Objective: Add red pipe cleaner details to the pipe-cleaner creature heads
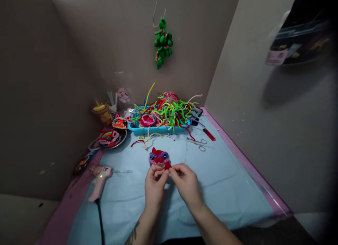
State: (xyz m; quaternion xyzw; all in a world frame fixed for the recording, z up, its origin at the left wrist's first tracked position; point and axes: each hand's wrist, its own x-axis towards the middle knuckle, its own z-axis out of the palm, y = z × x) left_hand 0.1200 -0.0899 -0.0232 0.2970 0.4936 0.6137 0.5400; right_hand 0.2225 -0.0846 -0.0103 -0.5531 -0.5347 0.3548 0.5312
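Observation:
Between the fingertips of both hands is a small red fuzzy piece [167, 166], which looks like bent pipe cleaner. My left hand [155, 181] pinches it from the left, and my right hand [185, 179] pinches it from the right. Just beyond the fingers lies a red, purple and pink pipe-cleaner animal head [158, 155] with two blue eyes and one pointed red ear at its upper left. My fingers cover its lower edge. Whether the red piece touches the head I cannot tell.
A pink glue gun [101, 181] with a lit green light lies at left. Behind stands a blue tray [158, 129] heaped with pipe cleaners. Scissors [200, 143] and a red comb-like item [209, 134] lie at right. A metal bowl [123, 139] holds another colourful head.

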